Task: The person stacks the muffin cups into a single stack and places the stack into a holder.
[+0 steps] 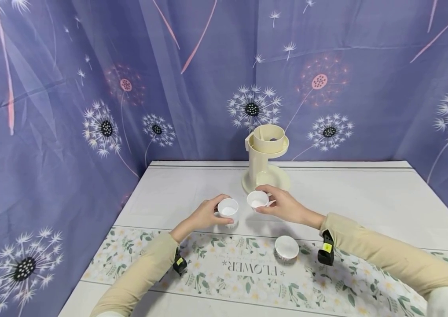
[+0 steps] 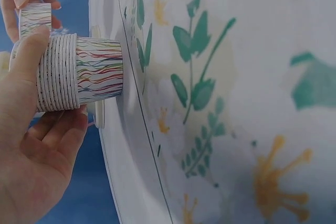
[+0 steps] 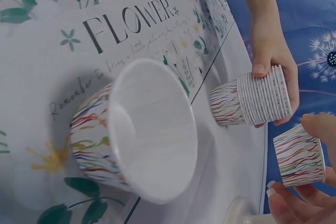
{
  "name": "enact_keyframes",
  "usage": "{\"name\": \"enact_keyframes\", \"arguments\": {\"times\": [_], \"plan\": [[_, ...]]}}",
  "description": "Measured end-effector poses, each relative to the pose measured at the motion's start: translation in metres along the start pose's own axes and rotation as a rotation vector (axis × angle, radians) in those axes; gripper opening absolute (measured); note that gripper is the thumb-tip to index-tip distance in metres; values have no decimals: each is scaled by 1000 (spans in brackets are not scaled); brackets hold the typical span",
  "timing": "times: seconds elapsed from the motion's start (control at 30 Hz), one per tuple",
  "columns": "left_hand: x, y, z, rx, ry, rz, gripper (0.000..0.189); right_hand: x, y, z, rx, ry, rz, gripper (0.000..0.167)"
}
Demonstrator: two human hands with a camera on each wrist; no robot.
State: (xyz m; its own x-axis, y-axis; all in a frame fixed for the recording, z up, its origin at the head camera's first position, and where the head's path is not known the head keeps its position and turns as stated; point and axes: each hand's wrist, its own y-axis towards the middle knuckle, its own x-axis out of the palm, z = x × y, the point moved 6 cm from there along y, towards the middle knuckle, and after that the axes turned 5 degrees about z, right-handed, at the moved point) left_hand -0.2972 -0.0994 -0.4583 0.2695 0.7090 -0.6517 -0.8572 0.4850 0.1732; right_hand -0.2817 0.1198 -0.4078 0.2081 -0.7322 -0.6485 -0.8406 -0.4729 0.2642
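Observation:
My left hand (image 1: 204,215) grips a nested stack of small white paper cups (image 1: 228,208) by its sides, several rims showing in the left wrist view. Wavy coloured lines run around the stack's outermost cup (image 2: 100,72). To the right, my right hand (image 1: 287,208) holds a single paper cup (image 1: 257,200) between thumb and fingers, with its mouth up in the head view. That cup carries the same striped pattern (image 3: 299,156). Another paper cup (image 1: 286,247) stands upright on the table, nearer to me than both hands.
Behind my right hand stands a cream-coloured stand (image 1: 258,163) with a round base and a ring-shaped top holder. A floral runner printed "FLOWER" (image 1: 247,268) crosses the white table (image 1: 192,185). Blue dandelion-patterned curtains (image 1: 208,88) hang behind and at the sides.

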Motion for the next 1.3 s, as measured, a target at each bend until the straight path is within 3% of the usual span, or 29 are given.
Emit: {"name": "enact_keyframes", "arguments": {"times": [0.63, 1.3], "plan": [[0, -1, -1, -18, 9, -9, 62, 9, 12, -19, -49, 21, -14, 56], [-1, -1, -1, 10, -1, 0, 63, 18, 19, -30, -81, 19, -46, 60]]}}
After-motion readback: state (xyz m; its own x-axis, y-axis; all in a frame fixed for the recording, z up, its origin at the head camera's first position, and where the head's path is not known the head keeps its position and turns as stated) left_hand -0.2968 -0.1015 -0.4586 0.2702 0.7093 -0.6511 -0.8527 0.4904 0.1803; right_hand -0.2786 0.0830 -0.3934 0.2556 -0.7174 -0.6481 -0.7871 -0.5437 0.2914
